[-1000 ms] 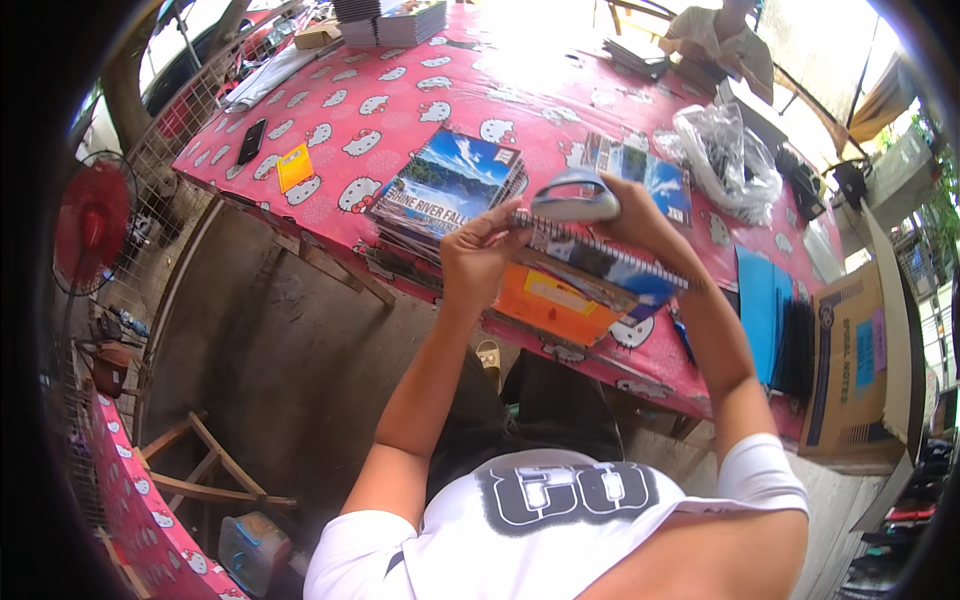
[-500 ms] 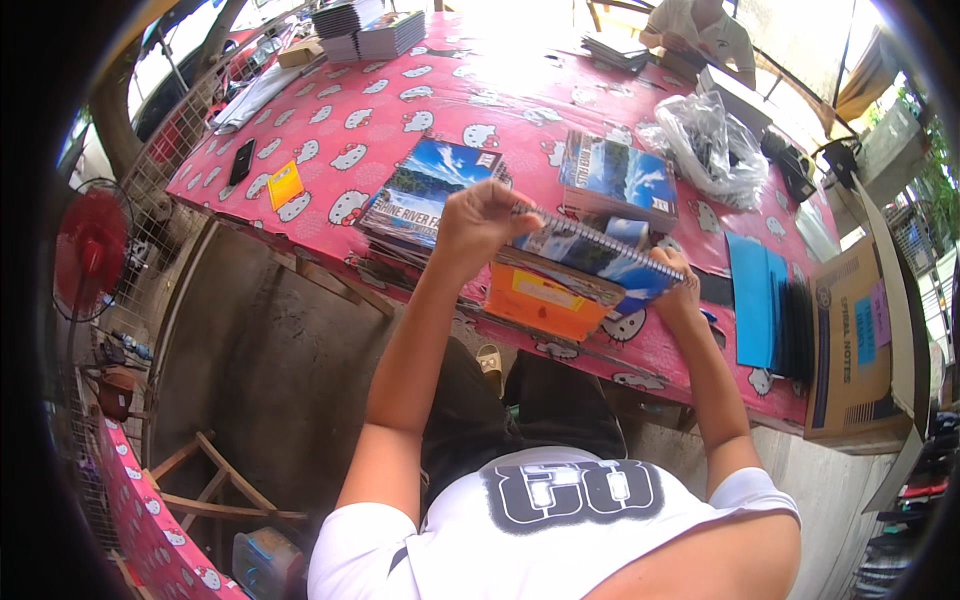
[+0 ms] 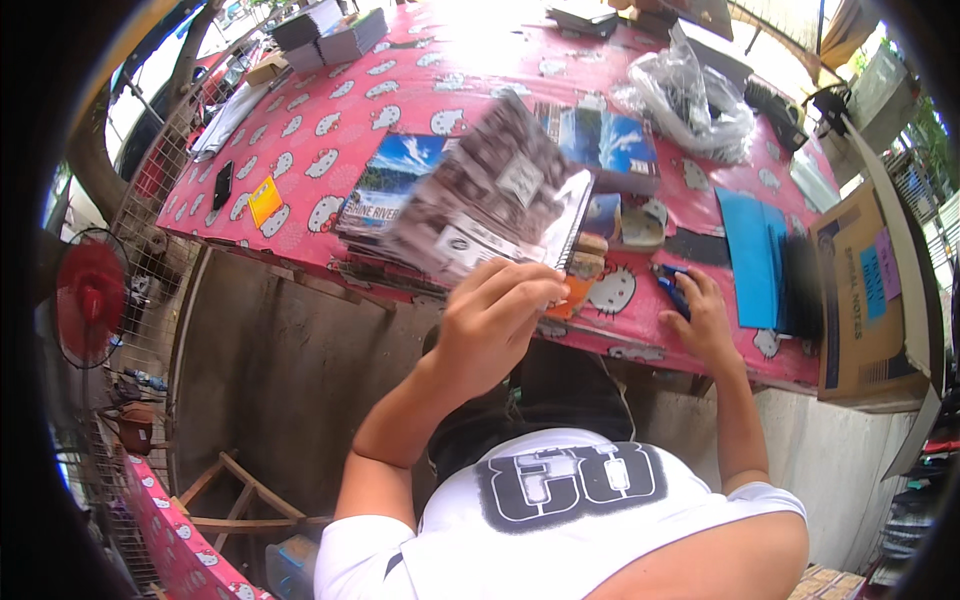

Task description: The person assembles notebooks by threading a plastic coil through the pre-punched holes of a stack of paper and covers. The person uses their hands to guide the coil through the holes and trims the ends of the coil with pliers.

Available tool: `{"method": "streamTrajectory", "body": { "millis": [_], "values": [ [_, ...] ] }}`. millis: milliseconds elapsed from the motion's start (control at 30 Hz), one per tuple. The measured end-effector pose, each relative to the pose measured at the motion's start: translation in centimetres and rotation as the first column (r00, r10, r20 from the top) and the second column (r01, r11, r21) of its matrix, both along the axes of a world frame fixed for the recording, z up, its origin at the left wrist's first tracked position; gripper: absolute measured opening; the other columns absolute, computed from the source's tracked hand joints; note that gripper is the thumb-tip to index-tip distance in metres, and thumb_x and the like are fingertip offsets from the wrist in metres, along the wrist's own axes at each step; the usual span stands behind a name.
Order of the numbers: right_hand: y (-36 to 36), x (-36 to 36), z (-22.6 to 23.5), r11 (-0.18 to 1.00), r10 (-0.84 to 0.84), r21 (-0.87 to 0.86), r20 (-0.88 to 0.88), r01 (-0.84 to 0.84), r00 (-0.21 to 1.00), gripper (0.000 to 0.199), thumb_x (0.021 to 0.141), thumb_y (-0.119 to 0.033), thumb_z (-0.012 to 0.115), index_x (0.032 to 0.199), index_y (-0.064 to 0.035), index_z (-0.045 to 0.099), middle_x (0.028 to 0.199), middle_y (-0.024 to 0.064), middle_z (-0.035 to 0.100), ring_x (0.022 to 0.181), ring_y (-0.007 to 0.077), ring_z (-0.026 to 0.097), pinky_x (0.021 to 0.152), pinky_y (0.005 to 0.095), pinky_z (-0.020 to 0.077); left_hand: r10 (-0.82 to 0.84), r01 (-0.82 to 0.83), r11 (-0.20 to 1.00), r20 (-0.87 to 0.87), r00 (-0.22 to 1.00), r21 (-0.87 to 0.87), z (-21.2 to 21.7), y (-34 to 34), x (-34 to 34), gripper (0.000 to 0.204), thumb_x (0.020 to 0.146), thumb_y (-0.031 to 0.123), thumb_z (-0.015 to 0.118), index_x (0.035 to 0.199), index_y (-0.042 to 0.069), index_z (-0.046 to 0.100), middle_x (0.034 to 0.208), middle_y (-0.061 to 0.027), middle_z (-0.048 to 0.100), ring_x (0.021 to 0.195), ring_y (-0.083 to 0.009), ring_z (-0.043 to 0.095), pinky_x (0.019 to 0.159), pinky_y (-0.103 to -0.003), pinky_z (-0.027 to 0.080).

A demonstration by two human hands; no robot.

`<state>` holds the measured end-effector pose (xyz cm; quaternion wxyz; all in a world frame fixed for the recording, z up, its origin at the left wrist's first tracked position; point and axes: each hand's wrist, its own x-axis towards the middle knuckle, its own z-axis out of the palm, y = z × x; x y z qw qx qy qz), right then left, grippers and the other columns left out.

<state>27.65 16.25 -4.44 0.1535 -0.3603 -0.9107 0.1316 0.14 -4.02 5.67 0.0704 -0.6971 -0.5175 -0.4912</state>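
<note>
My left hand (image 3: 500, 310) pinches the lower corner of a spiral-bound notebook (image 3: 490, 190), which is tilted and blurred by motion. Its visible side has a grey photo-like print, and the wire coil runs along its right edge. At the table's near edge, my right hand (image 3: 708, 315) has its fingers curled on a blue-handled tool (image 3: 676, 293), which looks like small pliers. Behind the raised notebook is a stack of notebooks with blue sky covers (image 3: 395, 170). Another such stack (image 3: 610, 145) lies to its right. An orange block (image 3: 572, 296) is partly hidden by my left hand.
Blue cover sheets (image 3: 750, 255) lie beside a cardboard box (image 3: 865, 300) on the right. A clear plastic bag (image 3: 690, 105) sits farther back. On the left are a black phone (image 3: 222, 185) and a yellow card (image 3: 264, 202). A red fan (image 3: 92, 298) stands beyond the table.
The notebook, held by both hands before, has turned over and swung left in my left hand. My right hand has let go of it and moved onto the blue-handled tool.
</note>
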Motion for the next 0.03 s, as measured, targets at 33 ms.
{"method": "streamTrajectory", "body": {
  "millis": [33],
  "values": [
    [0.38, 0.19, -0.60, 0.997, -0.050, -0.058, 0.013, 0.051, 0.999, 0.061, 0.078, -0.030, 0.073, 0.128, -0.0032, 0.050, 0.134, 0.0184, 0.046, 0.124, 0.0381, 0.042, 0.107, 0.0475, 0.0282, 0.068, -0.066, 0.998, 0.181, 0.981, -0.018, -2.23, 0.64, 1.14, 0.034, 0.072, -0.009, 0.066, 0.101, 0.010, 0.065, 0.103, -0.0109, 0.066, 0.093, -0.0275, 0.064, 0.077, -0.035, 0.052]
  ]
}}
